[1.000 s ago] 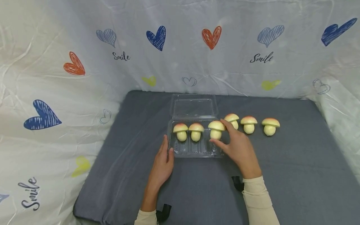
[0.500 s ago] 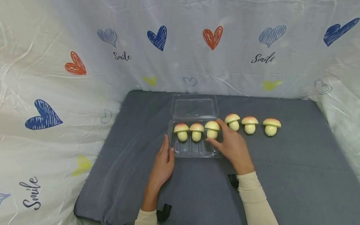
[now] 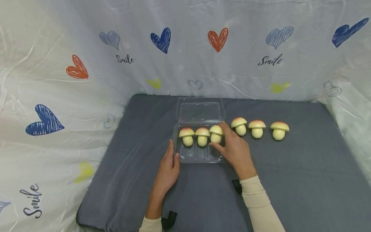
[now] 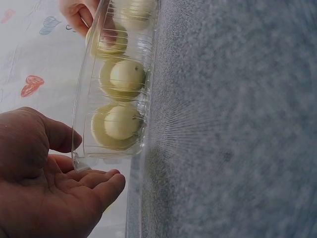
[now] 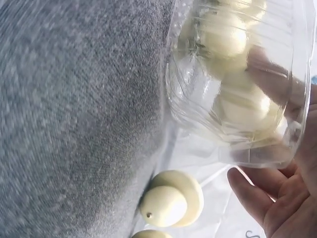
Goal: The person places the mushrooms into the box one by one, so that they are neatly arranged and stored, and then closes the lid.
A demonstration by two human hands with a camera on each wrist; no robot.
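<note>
A clear plastic clamshell box [image 3: 200,160] lies open on the grey cloth, its lid [image 3: 200,111] folded back. Two toy mushrooms with red-topped, pale yellow caps stand inside: the left one [image 3: 187,139] and the middle one [image 3: 202,139]. At the box's right end, my right hand [image 3: 236,153] pinches a third toy mushroom [image 3: 215,137] between thumb and fingers; it leans slightly. My left hand [image 3: 168,172] rests against the box's left side, fingers fairly straight. In the left wrist view, the left thumb [image 4: 63,138] touches the box's rim, with the other fingers spread beside its corner.
Right of the box, three more toy mushrooms stand in a row on the cloth: the nearest [image 3: 240,129], another [image 3: 257,132] and the farthest [image 3: 279,133]. A white curtain [image 3: 185,64] printed with hearts hangs behind the table and along its left side.
The right hand has carried its toy mushroom left and into the box's right end, beside the other two. The left hand has stayed at the box's side.
</note>
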